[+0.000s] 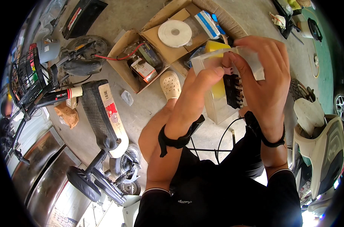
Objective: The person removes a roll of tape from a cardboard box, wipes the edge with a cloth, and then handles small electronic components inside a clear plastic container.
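Observation:
A clear plastic box [217, 112], tilted in front of my chest, rests in my left hand [194, 92]. That hand is closed on its left side, with the thumb over the front beside a dark strip. My right hand [268, 72] curls over the upper right of the box. Its thumb and finger are pinched near the top, and whatever lies between them is hidden. Below this pinch is the black strip with copper-coloured prongs [233, 90], a small pinkish piece at its upper end. Something yellow [217, 46] shows at and through the box.
Beyond the box, an open cardboard carton [158, 22] carries a white disc [175, 33]; a smaller carton [121, 56] holds a battery-like block and a red cable. A folded scooter [104, 117] lies left. White scooter bodywork [319, 151] stands right. A beige clog [170, 84] covers my left foot.

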`<state>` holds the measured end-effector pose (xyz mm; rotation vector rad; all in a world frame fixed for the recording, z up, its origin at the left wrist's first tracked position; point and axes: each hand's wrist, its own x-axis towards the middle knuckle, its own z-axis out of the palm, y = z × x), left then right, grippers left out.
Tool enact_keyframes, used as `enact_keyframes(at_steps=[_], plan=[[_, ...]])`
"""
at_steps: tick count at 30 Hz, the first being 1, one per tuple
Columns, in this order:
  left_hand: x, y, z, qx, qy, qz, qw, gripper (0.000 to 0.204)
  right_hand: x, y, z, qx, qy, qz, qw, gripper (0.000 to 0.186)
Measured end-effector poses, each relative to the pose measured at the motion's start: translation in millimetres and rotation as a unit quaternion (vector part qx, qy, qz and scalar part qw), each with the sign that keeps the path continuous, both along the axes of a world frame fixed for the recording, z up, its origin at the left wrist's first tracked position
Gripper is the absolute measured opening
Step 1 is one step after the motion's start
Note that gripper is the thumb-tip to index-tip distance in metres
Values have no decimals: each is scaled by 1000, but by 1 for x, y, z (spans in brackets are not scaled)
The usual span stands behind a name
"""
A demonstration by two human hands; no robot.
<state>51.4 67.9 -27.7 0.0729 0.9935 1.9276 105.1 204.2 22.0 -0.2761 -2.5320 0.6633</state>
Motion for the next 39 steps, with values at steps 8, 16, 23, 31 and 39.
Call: enact_keyframes(at_steps=[8,16,23,31,39], plan=[[3,1,10,-30,33,-51,998,31,2,1,-1,2,-88,34,995,32],[2,-4,6,-77,47,-48,995,52,1,-1,5,16,-87,37,995,30],[2,-3,3,-58,37,-47,997,57,0,-3,4,1,-80,44,996,28],[-3,-2,8,-41,43,-70,996,57,1,2,4,0,-78,61,995,26],[-1,-1,9,-47,-2,10,999,60,2,8,10,15,40,71,997,20]])
